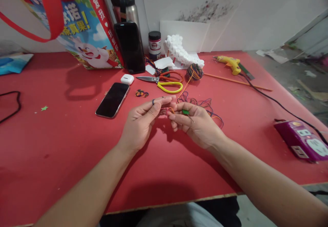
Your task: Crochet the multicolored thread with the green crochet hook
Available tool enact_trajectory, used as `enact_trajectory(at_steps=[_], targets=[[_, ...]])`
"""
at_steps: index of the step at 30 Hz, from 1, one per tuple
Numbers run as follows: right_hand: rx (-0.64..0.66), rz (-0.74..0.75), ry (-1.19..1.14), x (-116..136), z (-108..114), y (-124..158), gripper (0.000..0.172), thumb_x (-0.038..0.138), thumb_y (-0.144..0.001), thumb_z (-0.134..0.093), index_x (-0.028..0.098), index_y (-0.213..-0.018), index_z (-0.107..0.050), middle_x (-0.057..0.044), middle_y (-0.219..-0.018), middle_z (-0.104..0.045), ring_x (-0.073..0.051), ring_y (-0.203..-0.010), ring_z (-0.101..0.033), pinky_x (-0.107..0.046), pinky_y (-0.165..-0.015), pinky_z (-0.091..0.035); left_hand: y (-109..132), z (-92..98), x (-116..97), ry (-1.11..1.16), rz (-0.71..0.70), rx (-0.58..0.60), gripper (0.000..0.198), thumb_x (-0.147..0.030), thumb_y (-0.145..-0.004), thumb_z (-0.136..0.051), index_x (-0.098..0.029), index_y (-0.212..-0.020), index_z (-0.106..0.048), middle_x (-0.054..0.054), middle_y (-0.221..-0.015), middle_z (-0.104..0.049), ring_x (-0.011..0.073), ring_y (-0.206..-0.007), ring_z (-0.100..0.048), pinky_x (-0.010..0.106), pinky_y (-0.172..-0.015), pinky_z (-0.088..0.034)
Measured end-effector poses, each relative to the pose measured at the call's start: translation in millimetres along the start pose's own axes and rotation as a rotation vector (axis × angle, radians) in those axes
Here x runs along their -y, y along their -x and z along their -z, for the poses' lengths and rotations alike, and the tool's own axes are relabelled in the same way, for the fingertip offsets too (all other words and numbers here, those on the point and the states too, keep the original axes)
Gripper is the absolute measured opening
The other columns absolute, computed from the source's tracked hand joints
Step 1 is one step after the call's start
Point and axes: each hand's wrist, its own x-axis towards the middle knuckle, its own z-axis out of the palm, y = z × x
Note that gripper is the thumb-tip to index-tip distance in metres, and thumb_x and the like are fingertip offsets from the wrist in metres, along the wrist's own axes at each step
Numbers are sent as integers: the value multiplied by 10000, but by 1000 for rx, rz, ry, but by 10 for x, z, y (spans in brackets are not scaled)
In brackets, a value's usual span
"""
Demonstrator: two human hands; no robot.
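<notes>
My left hand point(143, 121) and my right hand point(196, 123) meet over the middle of the red table point(64, 152). Both pinch a thin multicoloured cord point(202, 103) between their fingertips. One strand wraps around my left index finger. The cord trails in loose loops behind my right hand and runs back to a small ball of the same cord point(194, 71). A small knotted piece of cord point(141, 93) lies just beyond my left hand.
A phone point(112, 99) and white earbud case point(127, 79) lie left of my hands. Yellow-handled scissors point(164, 82), a glue gun point(230, 64) with its cable, a thin stick point(235, 81), a purple power strip point(303, 140), a printed bag point(77, 25) and a jar point(154, 44) stand around.
</notes>
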Motion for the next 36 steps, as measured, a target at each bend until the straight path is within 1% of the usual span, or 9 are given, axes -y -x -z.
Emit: enact_trajectory(at_steps=[6,11,16,20,22,24,27,33,36], targets=[[12,8,30,-24,20,5,417,313,-596,-1014,187,-835,-697,31,-739,-731,-93,-566,-642,-258,-596,-561,4,-53,-23,107,60,2,190,-334,-925,-788,-195,-1022,-876,138,-1262,-807,260,-1096,-774,294,-802,-630],[30,65,101,-78,-1,18,378,329,-642,-984,186,-841,-697,36,-741,-707,-105,-568,-635,-280,-588,-554,9,-58,-24,154,84,14,200,-317,-934,-783,-168,-1035,-871,152,-1257,-806,235,-1042,-790,283,-844,-635],[27,33,78,-91,-1,0,398,302,-620,-997,181,-872,-714,10,-792,-737,-114,-590,-644,-297,-606,-559,-5,-41,-52,213,120,40,189,-292,-953,-754,-164,-1032,-868,157,-1291,-793,222,-991,-793,233,-682,-632],[64,14,46,-82,11,-13,361,276,-621,-974,186,-860,-719,14,-703,-738,-122,-595,-653,-289,-627,-559,8,-51,-88,247,177,76,178,-252,-963,-733,-150,-1018,-868,169,-1287,-792,213,-963,-800,196,-620,-611],[67,45,71,-95,-2,-10,328,258,-628,-956,186,-833,-710,31,-701,-719,-106,-573,-635,-281,-617,-556,20,-70,-93,260,199,82,178,-253,-966,-730,-153,-1015,-870,165,-1266,-801,208,-946,-806,200,-661,-625],[79,67,112,-121,-24,-2,292,224,-654,-914,189,-856,-706,42,-697,-701,-107,-561,-631,-282,-598,-557,26,-91,-87,273,190,67,183,-261,-968,-730,-153,-1009,-872,158,-1251,-808,206,-972,-808,220,-772,-646],[114,33,154,-154,-51,6,247,180,-693,-828,186,-898,-691,46,-636,-675,-128,-550,-639,-287,-572,-561,29,-107,-61,267,135,36,188,-274,-967,-736,-152,-1001,-874,153,-1234,-814,215,-1023,-803,256,-905,-642],[118,30,116,-135,-62,5,241,218,-696,-875,171,-864,-709,28,-697,-711,-109,-566,-647,-272,-582,-580,61,-82,-14,77,33,115,211,-320,-988,-711,-207,-1069,-870,137,-1317,-785,257,-1040,-797,248,-682,-645],[131,32,147,-129,-92,21,243,241,-698,-892,171,-823,-694,28,-664,-695,-122,-568,-656,-281,-574,-586,70,-91,-28,128,78,116,220,-327,-993,-703,-203,-1067,-869,142,-1290,-794,229,-964,-803,228,-656,-633]])
